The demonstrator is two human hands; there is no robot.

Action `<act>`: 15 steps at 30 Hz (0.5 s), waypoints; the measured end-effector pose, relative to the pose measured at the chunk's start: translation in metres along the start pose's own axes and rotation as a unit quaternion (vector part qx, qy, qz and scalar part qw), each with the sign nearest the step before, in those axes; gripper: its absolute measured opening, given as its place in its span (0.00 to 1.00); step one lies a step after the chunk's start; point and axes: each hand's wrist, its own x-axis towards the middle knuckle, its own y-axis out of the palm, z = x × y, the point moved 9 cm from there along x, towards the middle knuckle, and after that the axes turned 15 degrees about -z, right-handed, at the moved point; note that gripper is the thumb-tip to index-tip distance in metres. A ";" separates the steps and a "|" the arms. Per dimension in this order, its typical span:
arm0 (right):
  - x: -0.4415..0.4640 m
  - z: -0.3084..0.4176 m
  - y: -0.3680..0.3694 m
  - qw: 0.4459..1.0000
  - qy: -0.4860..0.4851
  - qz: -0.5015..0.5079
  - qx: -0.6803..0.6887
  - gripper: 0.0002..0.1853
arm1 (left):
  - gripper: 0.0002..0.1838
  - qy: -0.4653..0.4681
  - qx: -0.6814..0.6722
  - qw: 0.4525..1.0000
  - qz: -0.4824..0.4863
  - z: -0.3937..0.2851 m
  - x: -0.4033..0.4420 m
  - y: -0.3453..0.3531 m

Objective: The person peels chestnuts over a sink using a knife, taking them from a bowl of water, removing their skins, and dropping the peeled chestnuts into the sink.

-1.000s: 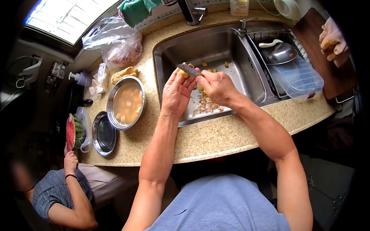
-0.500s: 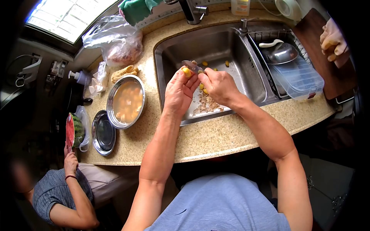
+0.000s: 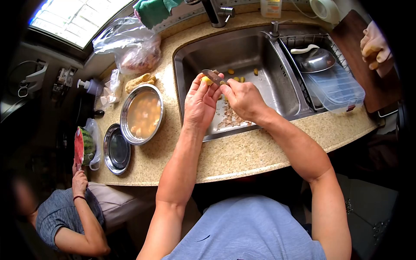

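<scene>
Over the steel sink, my left hand pinches a small yellow piece, apparently a peeled chestnut, between thumb and fingers. My right hand grips a small knife, its blade lying against the chestnut. The knife's handle is mostly hidden in my fist. Below my hands, brown peelings are scattered on the sink floor. Several yellow pieces lie farther back in the sink. Left of it, a metal bowl holds similar pieces in cloudy water.
An oval metal dish sits beside the bowl. Behind are a plastic bag and a faucet. A drying rack with a plastic lid stands right. At left, another person's hand is at a cut watermelon.
My right hand has shifted slightly left, and the knife blade has moved left across the chestnut. My left hand has barely moved.
</scene>
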 end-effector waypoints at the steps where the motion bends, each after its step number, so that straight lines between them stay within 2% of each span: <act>1: -0.001 0.005 0.001 0.999 -0.028 -0.005 0.015 0.19 | 0.14 0.005 0.007 1.000 0.009 -0.002 -0.002 0.004; 4: 0.000 -0.005 -0.001 0.999 0.013 0.000 -0.053 0.18 | 0.14 -0.006 -0.002 1.000 0.024 0.000 -0.003 0.004; 9: 0.002 -0.001 -0.003 1.000 0.004 0.007 -0.018 0.18 | 0.14 0.006 0.010 1.000 0.023 -0.003 -0.006 0.012; 15: 0.004 0.000 -0.008 0.998 -0.024 0.002 -0.060 0.18 | 0.16 0.041 0.115 0.992 -0.005 -0.009 0.000 0.000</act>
